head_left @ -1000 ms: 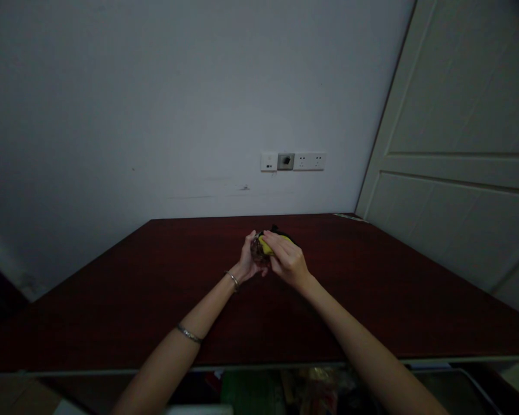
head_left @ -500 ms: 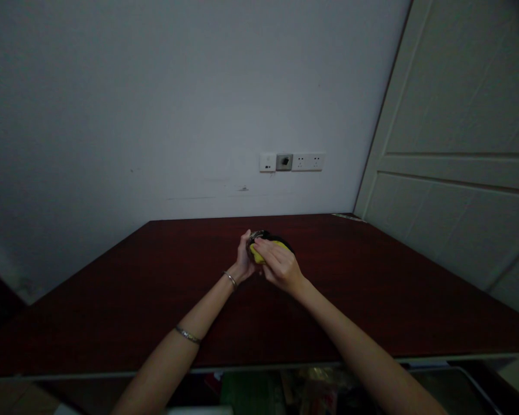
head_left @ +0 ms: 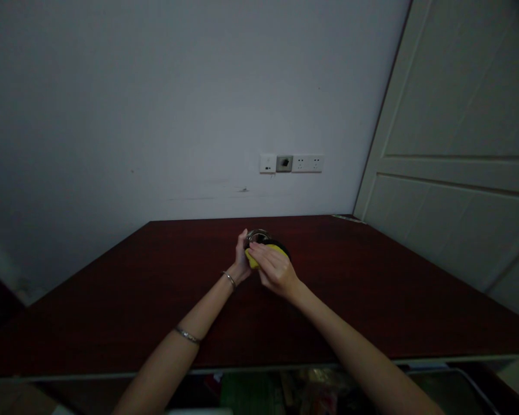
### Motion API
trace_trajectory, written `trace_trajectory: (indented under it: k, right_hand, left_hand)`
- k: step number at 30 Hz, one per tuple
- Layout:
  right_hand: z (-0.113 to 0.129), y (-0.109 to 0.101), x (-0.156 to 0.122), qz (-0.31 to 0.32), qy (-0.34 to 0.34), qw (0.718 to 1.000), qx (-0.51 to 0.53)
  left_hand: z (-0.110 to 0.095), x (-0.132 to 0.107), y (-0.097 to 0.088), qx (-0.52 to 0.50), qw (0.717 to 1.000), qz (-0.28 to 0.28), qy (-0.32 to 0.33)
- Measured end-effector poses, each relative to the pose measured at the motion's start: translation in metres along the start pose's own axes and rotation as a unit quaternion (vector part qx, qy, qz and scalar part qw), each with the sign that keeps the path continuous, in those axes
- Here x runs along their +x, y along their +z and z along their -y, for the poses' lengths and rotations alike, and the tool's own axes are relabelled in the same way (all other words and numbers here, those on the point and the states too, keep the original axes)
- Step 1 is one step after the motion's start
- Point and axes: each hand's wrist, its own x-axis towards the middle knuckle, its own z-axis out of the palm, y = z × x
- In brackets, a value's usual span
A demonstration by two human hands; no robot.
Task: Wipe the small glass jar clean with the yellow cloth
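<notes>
Both my hands meet over the middle of a dark red table (head_left: 155, 300). My left hand (head_left: 243, 260) is closed around a small round shiny object (head_left: 258, 235), mostly hidden by my fingers. My right hand (head_left: 274, 270) is closed on a yellow and black sponge (head_left: 254, 258) and presses it against that object. A bracelet sits on my left wrist and another band lies further up the forearm.
A white wall rises behind the table with a row of sockets (head_left: 291, 163). A white panelled door (head_left: 458, 173) stands at the right. Below the table's front edge lie dim coloured items (head_left: 277, 392) I cannot make out.
My hands have shifted slightly left and the sponge has slid over the shiny object, which now shows more at the top.
</notes>
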Motion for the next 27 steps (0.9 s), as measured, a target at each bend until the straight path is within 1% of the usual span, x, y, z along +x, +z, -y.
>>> trace_trajectory:
  k: [2,6,7,9,11,14,16,19,21,25,27]
  right_hand:
    - [-0.005,-0.001,-0.001,-0.005,0.002,1.0,-0.003]
    - [-0.018,-0.004,-0.005,-0.023,0.031,0.999,-0.013]
    - [-0.02,-0.005,-0.006,-0.026,0.039,0.999,-0.015]
    - [-0.021,-0.005,-0.007,-0.03,0.049,0.998,-0.017]
    - [-0.017,-0.004,-0.007,-0.03,0.042,0.999,-0.012]
    - [-0.007,-0.001,-0.005,-0.01,0.015,1.0,0.004]
    - [-0.002,0.001,-0.004,0.003,0.004,1.0,0.013]
    - [-0.002,0.002,-0.003,0.003,0.01,1.0,0.014]
    - [-0.007,0.001,-0.004,-0.005,0.019,1.0,0.01]
    - [-0.018,-0.001,-0.008,-0.019,0.039,0.999,0.0]
    - [-0.019,-0.002,-0.008,-0.02,0.045,0.999,-0.004]
  left_hand:
    - [-0.001,0.0,-0.003,0.011,1.0,0.015,-0.001]
    - [-0.001,0.001,-0.014,0.082,0.992,0.075,-0.067]
    - [-0.001,0.001,-0.016,0.093,0.989,0.081,-0.078]
    - [-0.001,0.002,-0.017,0.095,0.989,0.076,-0.08]
    - [-0.001,0.003,-0.015,0.078,0.993,0.061,-0.06]
    - [-0.002,0.005,-0.008,0.014,1.0,0.018,0.006]
    - [-0.002,0.006,-0.003,-0.02,0.999,-0.006,0.037]
    - [-0.003,0.007,-0.002,-0.033,0.998,-0.013,0.045]
    - [-0.004,0.007,-0.005,-0.022,0.999,0.003,0.033]
    - [-0.006,0.004,-0.014,0.039,0.997,0.054,-0.039]
    - [-0.006,0.003,-0.015,0.05,0.996,0.053,-0.051]
